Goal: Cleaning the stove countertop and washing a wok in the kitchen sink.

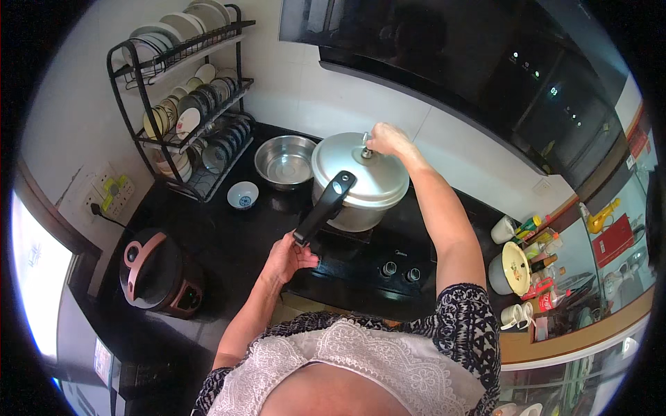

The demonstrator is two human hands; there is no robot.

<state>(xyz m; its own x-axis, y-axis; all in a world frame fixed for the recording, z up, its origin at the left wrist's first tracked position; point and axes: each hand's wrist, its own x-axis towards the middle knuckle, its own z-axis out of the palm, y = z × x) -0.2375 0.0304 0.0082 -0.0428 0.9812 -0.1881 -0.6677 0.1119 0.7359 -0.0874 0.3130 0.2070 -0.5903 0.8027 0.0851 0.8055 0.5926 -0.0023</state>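
Observation:
A metal pressure cooker (359,208) with its silvery lid (338,151) on stands on the black gas hob (354,270). Its long black handle (322,210) points toward me. At the lid's centre, my right hand (387,139) has its fingers closed on the small metal pressure weight (366,151). My left hand (289,258) is at the near end of the handle, palm up with the fingers partly spread; whether it touches the handle is unclear. Left of the cooker is a steel basin (286,161), and a small patterned bowl (243,196) sits in front of that.
A black dish rack (182,130) full of plates and bowls stands at the back left. An electric cooker (161,275) is at the left, near a wall socket (112,192). A lidded enamel pot (515,268) and bottles stand right. A dark range hood (442,62) overhangs the back.

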